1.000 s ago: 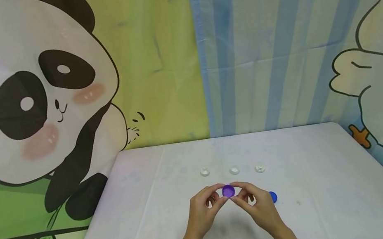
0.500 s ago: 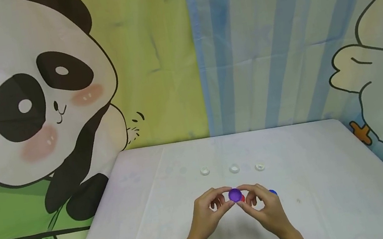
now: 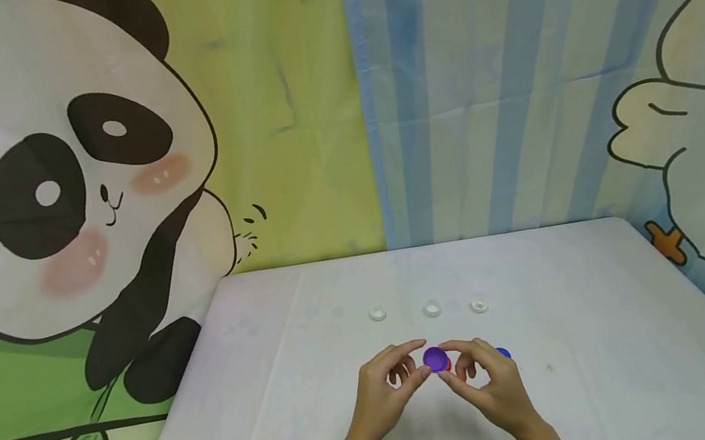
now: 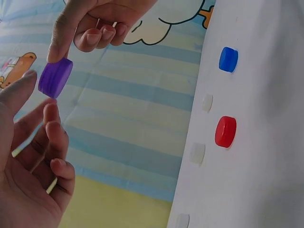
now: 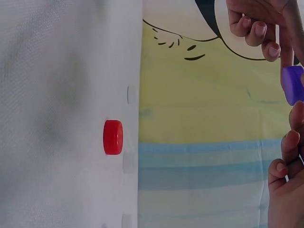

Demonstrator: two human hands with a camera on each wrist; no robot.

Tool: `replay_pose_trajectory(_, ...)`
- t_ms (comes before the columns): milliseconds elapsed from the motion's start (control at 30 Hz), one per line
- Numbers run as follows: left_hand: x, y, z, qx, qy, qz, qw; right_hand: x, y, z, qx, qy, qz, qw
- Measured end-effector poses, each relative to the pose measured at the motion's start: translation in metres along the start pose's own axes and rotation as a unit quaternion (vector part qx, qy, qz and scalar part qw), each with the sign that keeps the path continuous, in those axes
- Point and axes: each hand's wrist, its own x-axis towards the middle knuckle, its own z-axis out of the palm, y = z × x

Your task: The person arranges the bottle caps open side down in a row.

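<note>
Between the two hands, above the table, is a purple bottle cap (image 3: 435,359), its hollow side facing the head camera. The right hand (image 3: 493,386) pinches its right side between thumb and index finger. On the other side, the left hand (image 3: 387,391) has its thumb at the cap's lower left edge, while its index finger stands a little apart above. The left wrist view also shows a small gap between one left finger and the purple cap (image 4: 56,78). A red cap (image 4: 225,131) lies on the table, mostly hidden behind the purple one in the head view.
A blue cap (image 3: 503,353) lies beyond the right hand. Farther back, three pale, clear-looking caps or rings (image 3: 432,308) stand in a row on the white-covered table (image 3: 286,415). Curtains printed with a panda (image 3: 103,175) and stripes hang behind the table's far edge.
Both hands and the purple cap have shifted slightly right and down, uncovering part of the red cap. The left index finger has come away from the purple cap.
</note>
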Motion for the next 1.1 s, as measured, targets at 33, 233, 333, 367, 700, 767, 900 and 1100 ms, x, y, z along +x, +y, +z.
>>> replay_pose_trajectory(33, 0.0, -0.001, 0.0, 0.0, 0.0, -0.009, 1.0, 0.0, 0.0, 0.0, -0.001, 0.0, -0.001, 1.0)
replay_pose_trajectory(233, -0.003, -0.019, 0.004, -0.008, -0.012, -0.044, 0.9989, 0.002, -0.004, 0.0, 0.002, 0.002, -0.016, 0.9999)
replay_pose_trajectory(333, -0.003, -0.018, 0.005, -0.01, -0.022, -0.061, 0.9979, 0.001, -0.003, 0.001, 0.005, 0.003, -0.026, 0.9996)
replay_pose_trajectory(367, -0.003, -0.017, 0.005, -0.01, -0.024, -0.07, 0.9972, 0.001, -0.002, 0.001, 0.005, 0.002, -0.028, 0.9996)
replay_pose_trajectory(700, 0.005, 0.013, -0.005, -0.034, -0.037, -0.122, 0.9913, -0.021, 0.029, 0.008, 0.004, -0.007, -0.026, 0.9996)
replay_pose_trajectory(767, 0.005, 0.015, -0.007, -0.042, -0.041, -0.131, 0.9897, -0.024, 0.032, 0.008, 0.007, -0.008, -0.022, 0.9997)
replay_pose_trajectory(900, 0.005, 0.013, -0.008, -0.053, -0.047, -0.143, 0.9871, -0.024, 0.034, 0.009, 0.017, -0.01, -0.024, 0.9995)
replay_pose_trajectory(1100, 0.002, 0.002, -0.006, -0.082, -0.06, -0.165, 0.981, -0.023, 0.034, 0.01, 0.022, -0.009, -0.036, 0.9991)
